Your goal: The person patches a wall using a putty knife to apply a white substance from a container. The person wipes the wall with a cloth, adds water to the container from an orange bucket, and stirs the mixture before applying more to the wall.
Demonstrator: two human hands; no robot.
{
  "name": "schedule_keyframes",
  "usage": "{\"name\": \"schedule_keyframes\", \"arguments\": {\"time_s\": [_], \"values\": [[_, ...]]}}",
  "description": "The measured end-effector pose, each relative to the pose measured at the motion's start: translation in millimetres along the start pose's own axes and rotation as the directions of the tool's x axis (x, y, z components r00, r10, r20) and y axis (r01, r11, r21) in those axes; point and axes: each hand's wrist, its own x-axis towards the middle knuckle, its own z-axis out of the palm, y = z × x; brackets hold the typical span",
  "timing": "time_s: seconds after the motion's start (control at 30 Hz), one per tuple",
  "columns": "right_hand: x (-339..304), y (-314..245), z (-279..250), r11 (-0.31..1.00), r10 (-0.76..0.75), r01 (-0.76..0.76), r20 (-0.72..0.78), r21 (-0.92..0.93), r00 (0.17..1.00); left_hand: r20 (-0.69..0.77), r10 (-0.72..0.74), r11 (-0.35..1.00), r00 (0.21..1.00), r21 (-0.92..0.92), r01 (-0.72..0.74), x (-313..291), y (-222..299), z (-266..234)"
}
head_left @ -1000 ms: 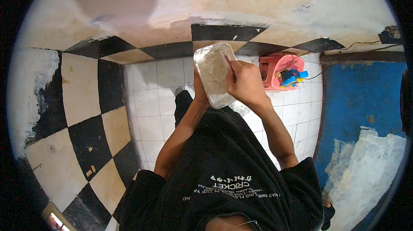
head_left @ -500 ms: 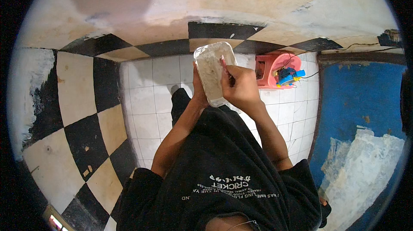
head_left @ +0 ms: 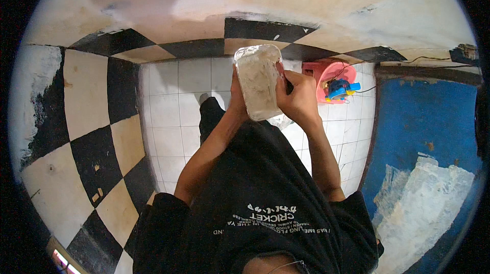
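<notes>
In front of my body, a clear rectangular plastic container (head_left: 259, 46) is tilted so its inside shows. Pale beige, wet-looking paste (head_left: 260, 85) coats its bottom and walls. My left hand (head_left: 237, 98) grips the container along its left side, with most fingers hidden beneath. My right hand (head_left: 300, 95) is closed round a small red-handled tool (head_left: 280, 68) at the container's right wall. The tool's working end is too small and smeared to name.
A pink plastic stool (head_left: 324, 72) stands right of my hands, bearing a blue-and-yellow device (head_left: 341, 90) with a dark cord. A black-and-cream checkered wall (head_left: 87, 95) rises at left. A blue door (head_left: 423, 115) with a whitish patch (head_left: 426, 192) is at right. White tiles (head_left: 163, 105) cover the floor.
The right hand and tool have moved right, from over the paste to the container's right wall. The container has shifted slightly right and up in view.
</notes>
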Motion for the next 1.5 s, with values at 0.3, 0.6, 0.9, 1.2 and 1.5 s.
{"name": "schedule_keyframes", "arguments": {"time_s": [0.3, 0.6, 0.9, 1.2, 1.5], "values": [[-7, -4, 7, 0.988, 0.136, -0.135, -0.016, 0.073, 0.991, -0.303, 0.053, 0.931, 0.951, 0.359, 0.062, -1, -8, 7], [-3, -11, 9, 0.989, 0.132, -0.128, -0.045, 0.08, 0.99, -0.293, 0.066, 0.923, 0.954, 0.381, 0.053, 3, -5, 10], [-4, -23, 1, 0.998, -0.035, 0.04, -0.099, 0.049, 0.995, 0.003, -0.061, 0.996, 0.998, 0.066, 0.061, 4, -1, -1], [-3, -31, 0, 0.99, 0.033, -0.024, -0.062, 0.141, 0.998, -0.318, 0.018, 0.972, 0.948, 0.228, 0.058, 5, -7, 8], [-5, -18, -4, 0.998, 0.012, -0.006, -0.111, 0.06, 0.994, 0.037, -0.067, 0.996, 0.997, -0.05, 0.069, 2, -4, -2]]}}
